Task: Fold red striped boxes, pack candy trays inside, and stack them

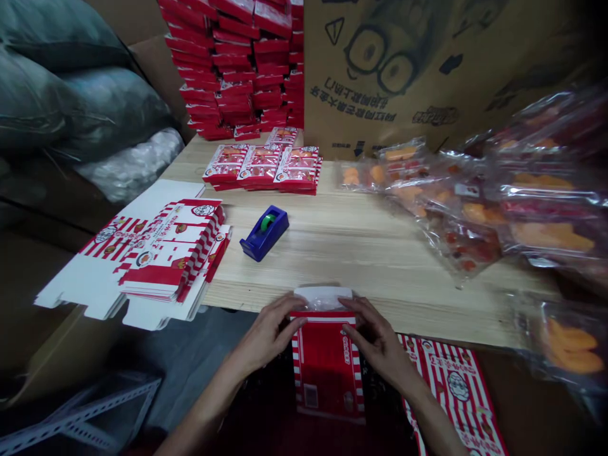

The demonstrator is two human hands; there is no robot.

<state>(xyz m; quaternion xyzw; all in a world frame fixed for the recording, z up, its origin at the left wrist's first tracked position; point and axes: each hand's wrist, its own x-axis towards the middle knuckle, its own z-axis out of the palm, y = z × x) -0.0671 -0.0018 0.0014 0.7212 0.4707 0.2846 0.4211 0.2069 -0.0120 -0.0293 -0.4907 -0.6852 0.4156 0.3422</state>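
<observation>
A red-and-white striped carton box (327, 367) lies at the near edge of the wooden table (361, 247), its white end flap open toward the table. My left hand (268, 332) grips the box's left top corner with curled fingers. On the right top corner my right hand (375, 335) does the same, fingertips pressed at the flap. A clear packet shows inside the open end.
A blue tape dispenser (265, 232) stands mid-table. Flat unfolded cartons (161, 250) lie stacked at the left. Filled red boxes (263, 166) sit farther back, with tall stacks (242, 63) behind. Clear snack packets (479, 202) pile up on the right. Another flat carton (456, 386) lies at my right.
</observation>
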